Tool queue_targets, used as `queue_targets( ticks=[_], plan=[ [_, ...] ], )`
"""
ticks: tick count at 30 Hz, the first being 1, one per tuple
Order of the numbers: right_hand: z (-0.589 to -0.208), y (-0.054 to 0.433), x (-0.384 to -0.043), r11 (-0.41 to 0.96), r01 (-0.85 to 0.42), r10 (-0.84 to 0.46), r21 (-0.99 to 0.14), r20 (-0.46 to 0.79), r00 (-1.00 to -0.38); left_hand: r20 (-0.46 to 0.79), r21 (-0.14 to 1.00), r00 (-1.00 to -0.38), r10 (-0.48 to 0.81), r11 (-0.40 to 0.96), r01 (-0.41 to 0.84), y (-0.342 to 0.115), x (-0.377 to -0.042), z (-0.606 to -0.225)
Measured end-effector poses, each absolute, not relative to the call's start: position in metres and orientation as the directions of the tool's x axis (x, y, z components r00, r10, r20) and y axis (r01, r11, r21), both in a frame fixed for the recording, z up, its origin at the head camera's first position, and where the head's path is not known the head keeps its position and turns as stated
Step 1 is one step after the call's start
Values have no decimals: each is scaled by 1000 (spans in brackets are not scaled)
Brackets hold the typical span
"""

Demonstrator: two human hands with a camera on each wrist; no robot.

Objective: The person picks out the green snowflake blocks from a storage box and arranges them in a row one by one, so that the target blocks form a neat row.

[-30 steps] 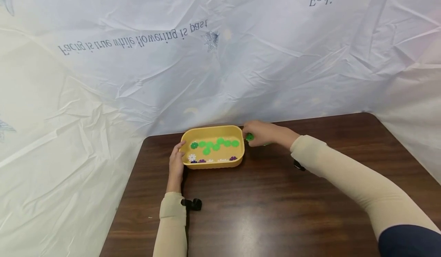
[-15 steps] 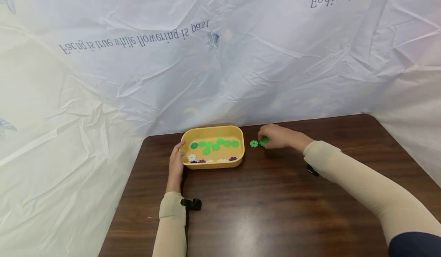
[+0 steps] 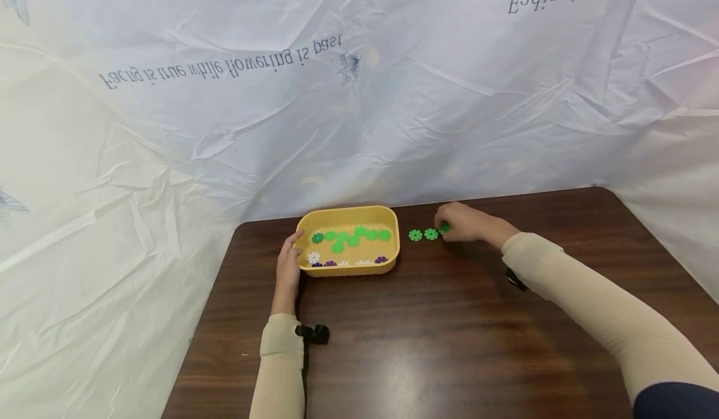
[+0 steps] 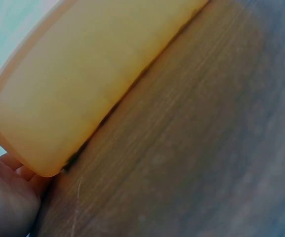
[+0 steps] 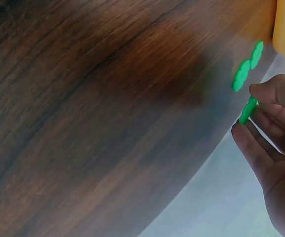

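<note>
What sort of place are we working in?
Probably a makeshift indoor work booth: a wood-grain table, creased printed sheeting behind and beside it, and a yellow tray of flower-shaped pieces. The sheeting hides the rest.

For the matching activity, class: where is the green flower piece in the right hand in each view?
Head: the green piece is right of centre, below mid-height, in the right hand.
Left wrist: not in it.
Right wrist: toward the right edge, about mid-height, pinched.
Shared landmark: the yellow tub, visible in all three.
</note>
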State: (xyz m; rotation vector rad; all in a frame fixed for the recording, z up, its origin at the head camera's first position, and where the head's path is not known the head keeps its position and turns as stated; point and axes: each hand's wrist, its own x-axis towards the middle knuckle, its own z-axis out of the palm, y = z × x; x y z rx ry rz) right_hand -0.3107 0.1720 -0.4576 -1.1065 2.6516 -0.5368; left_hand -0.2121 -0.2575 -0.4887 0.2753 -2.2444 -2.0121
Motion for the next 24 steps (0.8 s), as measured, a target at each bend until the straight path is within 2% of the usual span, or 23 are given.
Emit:
queue_targets(
  ticks=[14,20,24],
  plan=[
    [-473,175,-315,662,-622,-705,-419,-65,-706,41,991,-978,-204,133,14,-253,-207,-490],
    [-475,172,-314,665,-625,-703,-409,-60,-709,34,991,-978,-206,131,7,-254,-207,-488],
    [-474,172,-313,682,-614,-690,-398,-69,-721,27,992,-976,-215,124,0,-260,-217,-504]
  ],
)
